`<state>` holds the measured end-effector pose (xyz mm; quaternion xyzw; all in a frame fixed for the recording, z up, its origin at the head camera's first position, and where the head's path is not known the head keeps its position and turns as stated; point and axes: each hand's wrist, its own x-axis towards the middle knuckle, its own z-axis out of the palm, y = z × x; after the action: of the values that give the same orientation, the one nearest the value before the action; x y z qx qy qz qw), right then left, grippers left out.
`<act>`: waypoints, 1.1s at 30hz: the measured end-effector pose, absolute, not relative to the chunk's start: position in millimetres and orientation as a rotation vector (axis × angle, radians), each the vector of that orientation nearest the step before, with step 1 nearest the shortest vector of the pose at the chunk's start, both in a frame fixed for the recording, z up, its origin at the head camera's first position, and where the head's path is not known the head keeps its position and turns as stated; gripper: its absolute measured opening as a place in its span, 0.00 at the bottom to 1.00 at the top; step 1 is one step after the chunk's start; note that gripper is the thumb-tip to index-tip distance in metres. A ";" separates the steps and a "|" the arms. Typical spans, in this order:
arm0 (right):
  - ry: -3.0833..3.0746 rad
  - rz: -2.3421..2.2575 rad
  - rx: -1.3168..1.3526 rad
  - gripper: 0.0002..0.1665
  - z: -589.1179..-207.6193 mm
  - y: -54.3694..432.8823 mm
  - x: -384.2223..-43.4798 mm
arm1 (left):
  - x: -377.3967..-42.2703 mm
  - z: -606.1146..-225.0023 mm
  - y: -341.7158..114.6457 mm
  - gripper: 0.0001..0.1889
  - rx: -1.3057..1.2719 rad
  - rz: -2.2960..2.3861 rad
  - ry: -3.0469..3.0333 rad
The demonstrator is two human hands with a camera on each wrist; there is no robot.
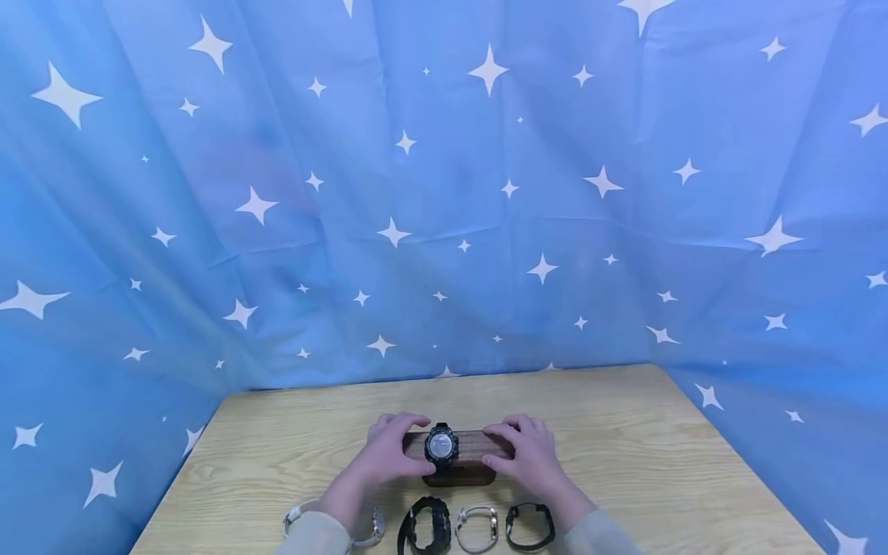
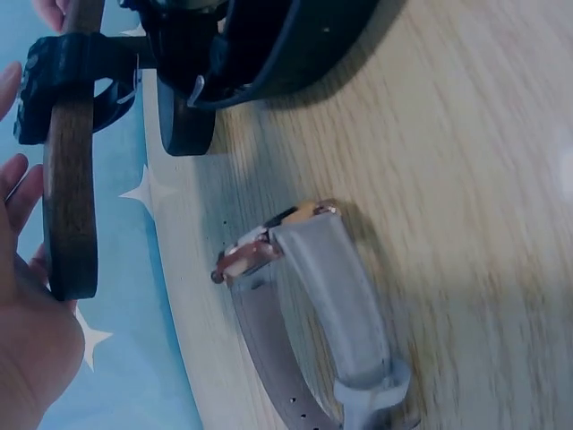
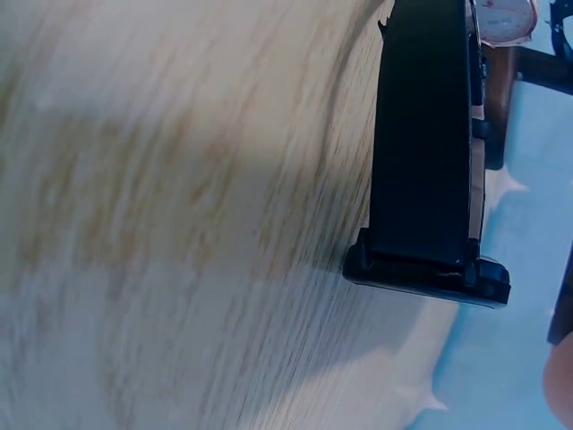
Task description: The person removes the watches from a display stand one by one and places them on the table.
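A dark wooden watch stand (image 1: 479,445) stands on the table, its bar running left to right. Around the bar, left of its middle, sits a chunky black wristwatch (image 1: 441,445) with its dial up. My left hand (image 1: 388,453) grips the bar's left end, thumb in front and fingers behind; the left wrist view shows the fingers at the wooden bar (image 2: 70,197). At the right end, my right hand (image 1: 533,456) holds the bar between thumb and fingers. Only a fingertip (image 3: 560,385) of it shows in the right wrist view.
Nearer me lie a white-strapped watch (image 1: 378,524), partly behind my left wrist, a bulky black watch (image 1: 438,524), a pale-strapped watch (image 1: 493,524) and a slim black-strapped watch (image 1: 551,524). A blue starry curtain (image 1: 444,193) hangs behind the wooden table (image 1: 659,462).
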<state>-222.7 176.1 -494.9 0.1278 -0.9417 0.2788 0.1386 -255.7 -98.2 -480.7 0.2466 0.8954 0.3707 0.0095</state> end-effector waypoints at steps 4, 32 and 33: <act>-2.722 0.804 0.363 0.25 -493.8 175.0 -222.0 | -254.9 -480.9 -97.0 0.39 0.797 1.113 2.827; -2.705 0.797 0.377 0.26 -494.8 174.8 -222.7 | -254.5 -474.7 -93.1 0.32 0.972 0.927 2.943; -2.708 0.797 0.377 0.26 -494.7 175.0 -222.7 | -254.6 -475.3 -94.9 0.32 0.970 0.932 2.944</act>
<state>-222.7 175.0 -494.7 0.1309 -0.9407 0.2768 0.1461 -254.6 -94.9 -475.3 0.2995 0.9085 0.2876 -0.0476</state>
